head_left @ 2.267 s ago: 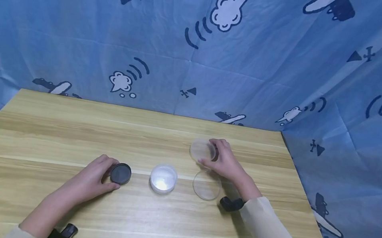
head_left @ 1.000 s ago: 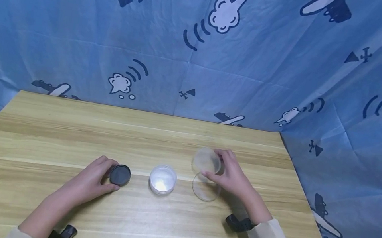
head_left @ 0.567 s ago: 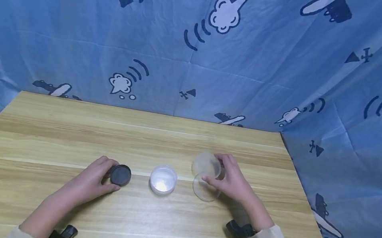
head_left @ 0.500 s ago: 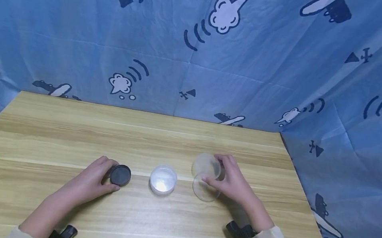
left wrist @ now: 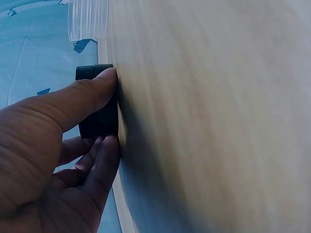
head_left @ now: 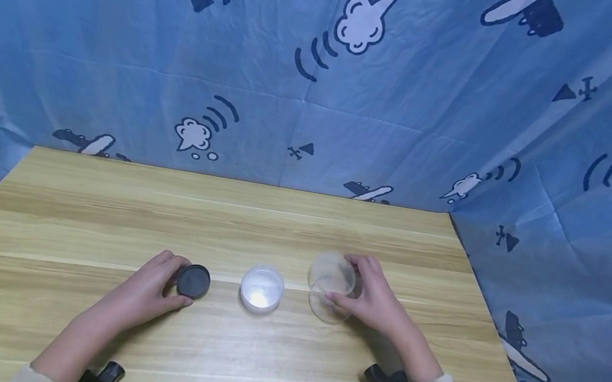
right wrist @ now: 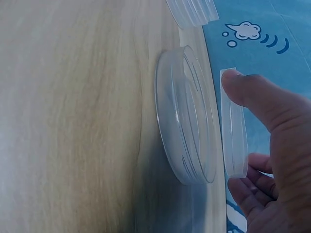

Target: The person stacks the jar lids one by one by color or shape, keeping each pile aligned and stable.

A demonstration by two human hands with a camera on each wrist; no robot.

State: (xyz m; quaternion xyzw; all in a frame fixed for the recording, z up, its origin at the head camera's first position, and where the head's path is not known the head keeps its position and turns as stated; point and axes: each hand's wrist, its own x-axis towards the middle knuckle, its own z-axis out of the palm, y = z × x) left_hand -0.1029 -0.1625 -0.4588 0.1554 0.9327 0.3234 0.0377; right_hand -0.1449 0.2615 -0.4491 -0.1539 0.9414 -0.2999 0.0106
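Note:
My left hand [head_left: 151,287] grips a low black round container [head_left: 193,281] standing on the table, thumb on one side and fingers on the other. A seam rings it near the top in the left wrist view. My right hand [head_left: 376,297] pinches a clear, slightly cloudy petri dish [right wrist: 234,131] by its edges, thumb across from the fingers. Below it, a second clear petri dish [right wrist: 167,116] lies flat on the table. A gap shows between these two in the right wrist view, while in the head view the held dish overlaps the far part of the lower one.
Between my hands stands a short stack of clear petri dishes [head_left: 261,289]. The wooden table [head_left: 165,205] ends at the back against a blue printed cloth [head_left: 262,127], which also hangs along the right side.
My right hand has brought the held petri dish nearer to me and slightly to the right, from behind the lower dish to partly over it. The left hand and black container have stayed put.

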